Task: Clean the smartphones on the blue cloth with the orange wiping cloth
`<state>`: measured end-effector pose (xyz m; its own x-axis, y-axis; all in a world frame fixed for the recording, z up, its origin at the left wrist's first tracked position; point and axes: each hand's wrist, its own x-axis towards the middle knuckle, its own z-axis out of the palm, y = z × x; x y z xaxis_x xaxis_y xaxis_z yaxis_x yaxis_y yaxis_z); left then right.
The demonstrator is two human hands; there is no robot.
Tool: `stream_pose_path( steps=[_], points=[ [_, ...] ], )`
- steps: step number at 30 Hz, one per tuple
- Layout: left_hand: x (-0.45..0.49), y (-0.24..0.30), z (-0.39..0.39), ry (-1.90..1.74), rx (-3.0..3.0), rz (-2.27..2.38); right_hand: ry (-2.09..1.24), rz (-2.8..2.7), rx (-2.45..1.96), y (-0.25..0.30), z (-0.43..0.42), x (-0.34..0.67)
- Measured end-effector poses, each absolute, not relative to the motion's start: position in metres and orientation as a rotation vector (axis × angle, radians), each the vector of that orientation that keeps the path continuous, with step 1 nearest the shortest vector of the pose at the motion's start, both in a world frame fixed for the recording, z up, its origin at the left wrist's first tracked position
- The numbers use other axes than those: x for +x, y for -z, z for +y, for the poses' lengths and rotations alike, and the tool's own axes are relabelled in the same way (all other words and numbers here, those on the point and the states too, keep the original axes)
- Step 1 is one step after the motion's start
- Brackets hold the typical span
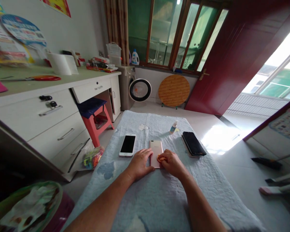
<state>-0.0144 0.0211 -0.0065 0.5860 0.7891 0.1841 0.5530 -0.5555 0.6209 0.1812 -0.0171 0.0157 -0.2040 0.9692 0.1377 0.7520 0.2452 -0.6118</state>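
Worktop (169,199) under soft, pale blue cloth (157,125) fills the frame's lower middle. Right of centre sits a black-topped stack of phones (193,143); left of centre, a flat white phone (128,145). No hand touches them; I cannot tell if they are done. Between them, the left hand (141,165) holds a flat, pale gold phone (156,147), face down. A small, white-capped plastic bottle (173,128) stands behind. The right hand (171,161) pinches a round orange pad (160,158) on the gold back, so this phone seems partway done.
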Motion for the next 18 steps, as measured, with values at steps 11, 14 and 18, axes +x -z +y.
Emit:
stream_pose_path(
  steps=[11,14,18],
  points=[
    [-0.012,0.004,0.020,-0.790,2.068,1.097,-0.071,-1.759,-1.788,-0.002,-0.008,0.210],
    [-0.011,0.003,0.019,-0.843,1.887,1.105,-0.036,-1.734,-1.807,-0.001,-0.007,0.214],
    [-0.010,0.007,0.022,-0.847,1.641,1.068,-0.048,-1.697,-1.806,0.002,-0.005,0.216]
  ],
)
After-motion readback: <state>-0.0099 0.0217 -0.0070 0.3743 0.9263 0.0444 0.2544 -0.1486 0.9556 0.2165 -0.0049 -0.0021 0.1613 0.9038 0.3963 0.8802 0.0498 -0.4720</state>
